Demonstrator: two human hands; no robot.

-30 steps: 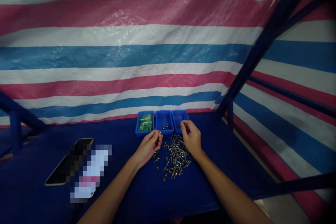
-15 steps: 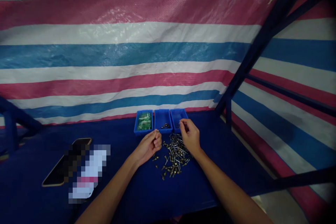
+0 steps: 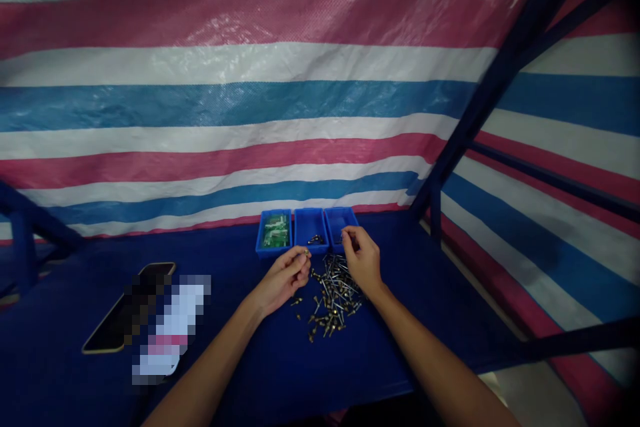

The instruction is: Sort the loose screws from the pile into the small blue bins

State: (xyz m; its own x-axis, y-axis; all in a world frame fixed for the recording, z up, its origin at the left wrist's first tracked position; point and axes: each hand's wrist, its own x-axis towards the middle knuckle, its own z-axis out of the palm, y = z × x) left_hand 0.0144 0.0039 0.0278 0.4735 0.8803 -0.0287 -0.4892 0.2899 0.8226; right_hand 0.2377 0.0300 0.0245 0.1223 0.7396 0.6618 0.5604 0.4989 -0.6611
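Note:
My left hand (image 3: 287, 280) is closed in a pinch on a small brass-coloured metal piece (image 3: 307, 253), in front of the middle blue bin (image 3: 309, 219). Across from it, my right hand (image 3: 365, 260) has thumb and forefinger pressed together at the front of the right blue bin (image 3: 342, 215); what they hold is too small to make out. Between and below both hands lies a loose pile of thin metal pins with brass-coloured ends (image 3: 336, 290). A few similar dark pieces (image 3: 316, 239) rest in the middle bin.
Green and clear pieces (image 3: 276, 231) fill much of the left blue bin (image 3: 259, 240). A phone (image 3: 107, 323) and a blurred white item (image 3: 175, 320) lie on the blue table (image 3: 280, 373) at left. Striped sheeting (image 3: 225, 107) and a dark blue frame post (image 3: 465, 113) enclose the table.
My left hand has moved slightly to the right with its fingertips, and the brass-coloured piece shows more clearly. The right hand stays at the right bin.

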